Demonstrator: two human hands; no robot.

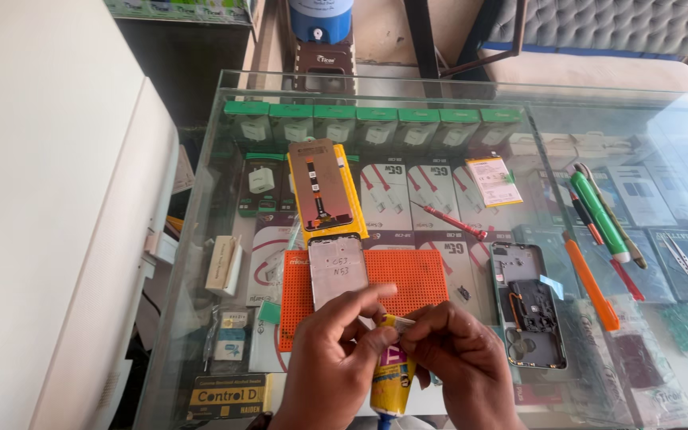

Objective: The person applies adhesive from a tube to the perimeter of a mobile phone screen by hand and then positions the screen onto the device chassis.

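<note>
Near the tabletop's (201,263) front edge, the left hand (332,358) pinches a yellow glue tube (392,374), standing upright with its long axis vertical; the right hand's (463,358) grip holds its nozzle, just near of the orange perforated mat (416,275).

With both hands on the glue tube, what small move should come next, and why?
Probably finish freeing the cap: the right hand pinches the tip of the upright yellow glue tube, the left hand steadies it, and a bare phone frame waits on the orange mat.
</note>
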